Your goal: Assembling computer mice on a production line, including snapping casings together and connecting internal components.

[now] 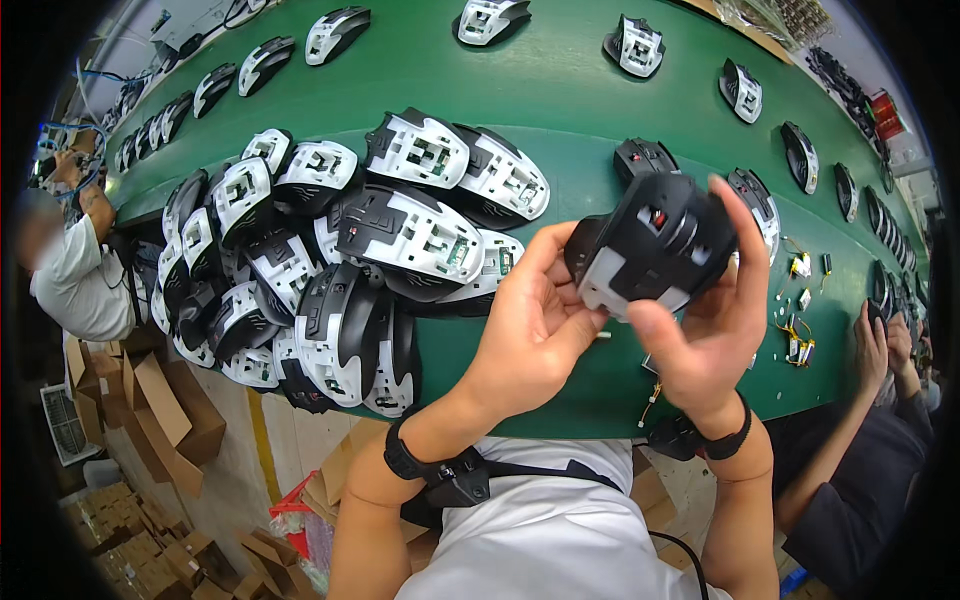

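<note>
Both hands hold a half-assembled computer mouse point(655, 235) up above the green table, its black and white body tilted. My left hand point(535, 335) grips the mouse's left side, fingers curled beneath and thumb along the lower edge. On the other side, my right hand point(715, 345) has its fingers around the far right of the shell and its thumb at the near edge. A second mouse point(645, 156) lies just beyond the held one. To the left, several mice point(410, 240) are heaped in a pile, white inner frames and green circuit boards showing.
Small wired parts point(798, 345) lie right of my hands on the green table point(570, 95). Several mice point(487, 20) stand spaced along its far side. A person point(85, 260) sits at the left; another person's hands point(882, 340) work at the right. Cardboard boxes point(165, 400) stand lower left.
</note>
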`<state>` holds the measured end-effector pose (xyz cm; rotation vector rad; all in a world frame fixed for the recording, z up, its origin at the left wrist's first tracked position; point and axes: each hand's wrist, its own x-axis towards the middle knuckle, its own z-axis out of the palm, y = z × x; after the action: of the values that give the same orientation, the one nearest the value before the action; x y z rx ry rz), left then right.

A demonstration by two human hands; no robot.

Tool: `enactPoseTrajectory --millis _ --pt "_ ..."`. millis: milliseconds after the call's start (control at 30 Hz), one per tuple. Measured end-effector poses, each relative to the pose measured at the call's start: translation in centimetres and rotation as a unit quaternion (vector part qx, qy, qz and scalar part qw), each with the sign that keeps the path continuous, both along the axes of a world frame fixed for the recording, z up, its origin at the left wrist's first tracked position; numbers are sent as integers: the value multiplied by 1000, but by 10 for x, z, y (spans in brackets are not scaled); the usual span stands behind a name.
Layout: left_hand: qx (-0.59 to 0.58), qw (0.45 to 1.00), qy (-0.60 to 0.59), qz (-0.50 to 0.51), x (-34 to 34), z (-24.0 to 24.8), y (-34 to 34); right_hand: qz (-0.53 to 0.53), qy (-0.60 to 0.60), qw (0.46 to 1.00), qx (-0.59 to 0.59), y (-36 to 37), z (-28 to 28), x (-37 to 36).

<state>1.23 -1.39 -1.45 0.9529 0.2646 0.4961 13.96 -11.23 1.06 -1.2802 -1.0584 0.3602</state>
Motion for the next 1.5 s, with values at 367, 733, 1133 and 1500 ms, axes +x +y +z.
enactPoseTrajectory --millis 367,733,1133,1500 --pt "-103 991 -88 0 -11 8 6 149 121 973 -126 -5 -4 23" --pt "13 992 -118 35 -3 10 4 205 367 888 -187 -8 -7 12" --pt "15 998 -34 48 -3 7 2 -49 -113 992 -2 -3 -4 15" --pt "-36 997 -29 59 2 8 5 -79 -312 946 48 -6 1 12"
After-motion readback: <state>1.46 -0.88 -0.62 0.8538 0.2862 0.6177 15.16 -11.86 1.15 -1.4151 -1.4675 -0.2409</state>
